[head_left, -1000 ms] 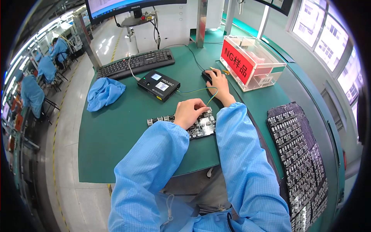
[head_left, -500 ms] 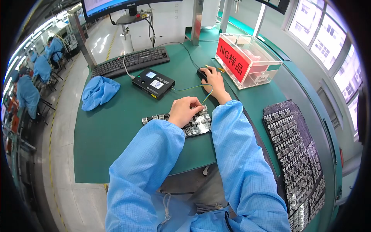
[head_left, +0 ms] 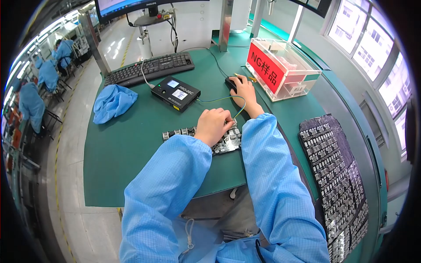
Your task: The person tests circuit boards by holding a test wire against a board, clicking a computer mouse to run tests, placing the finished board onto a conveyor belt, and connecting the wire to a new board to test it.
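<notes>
My left hand point(head_left: 213, 127) is closed over a circuit board panel point(head_left: 231, 143), thumb and fingertips pinched at its upper right part. A thin yellow-green cable point(head_left: 242, 103) runs from a black box marked PRO-06C point(head_left: 176, 94) down to those fingertips, and its end is hidden there. To the right, my right hand point(head_left: 246, 95) rests over a black computer mouse point(head_left: 231, 84), fingers wrapped on it. Silver connectors line the panel's upper left edge, left of my hand.
A black keyboard point(head_left: 151, 69) and a crumpled blue cloth point(head_left: 114, 103) lie at the left. Behind the mouse stands a clear box with a red label point(head_left: 264, 67). Several board panels point(head_left: 335, 175) lie on the right. A monitor point(head_left: 131, 6) is above; people in blue sit far left.
My left fingers have curled in slightly at the cable's end, and the cable's loop has shifted a little. My right hand stays on the mouse. The whole view has moved slightly.
</notes>
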The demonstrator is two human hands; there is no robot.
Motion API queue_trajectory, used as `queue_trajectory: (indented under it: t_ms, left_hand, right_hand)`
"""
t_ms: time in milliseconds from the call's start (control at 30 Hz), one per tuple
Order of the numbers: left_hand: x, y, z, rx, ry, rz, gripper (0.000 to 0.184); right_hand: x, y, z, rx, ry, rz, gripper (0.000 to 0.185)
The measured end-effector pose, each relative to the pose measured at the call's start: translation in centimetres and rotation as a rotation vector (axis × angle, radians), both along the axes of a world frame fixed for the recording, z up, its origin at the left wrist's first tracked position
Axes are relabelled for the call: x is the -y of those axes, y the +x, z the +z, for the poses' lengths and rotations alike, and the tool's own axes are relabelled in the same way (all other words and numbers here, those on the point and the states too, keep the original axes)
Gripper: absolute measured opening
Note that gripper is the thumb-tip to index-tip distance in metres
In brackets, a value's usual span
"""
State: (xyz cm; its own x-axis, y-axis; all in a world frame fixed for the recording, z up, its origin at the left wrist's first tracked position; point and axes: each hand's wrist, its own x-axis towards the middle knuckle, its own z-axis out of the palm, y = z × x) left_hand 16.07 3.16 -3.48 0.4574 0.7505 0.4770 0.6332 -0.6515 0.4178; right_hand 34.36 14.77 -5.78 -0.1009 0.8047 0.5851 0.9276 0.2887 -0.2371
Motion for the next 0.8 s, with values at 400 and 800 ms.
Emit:
queue_trajectory:
  t_ms: [400,800]
  left_hand:
    - [0.4,-1.5,-0.6,0.045,-0.066,-0.051,0.018]
    - [1.0,-1.8,-0.7,0.073,-0.147,-0.004,0.02]
  right_hand:
    - [0.1,0.5,-0.3,-0.025,0.072,0.067,0.047]
    - [0.5,0.2,0.0,-0.018,0.054,0.077,0.049]
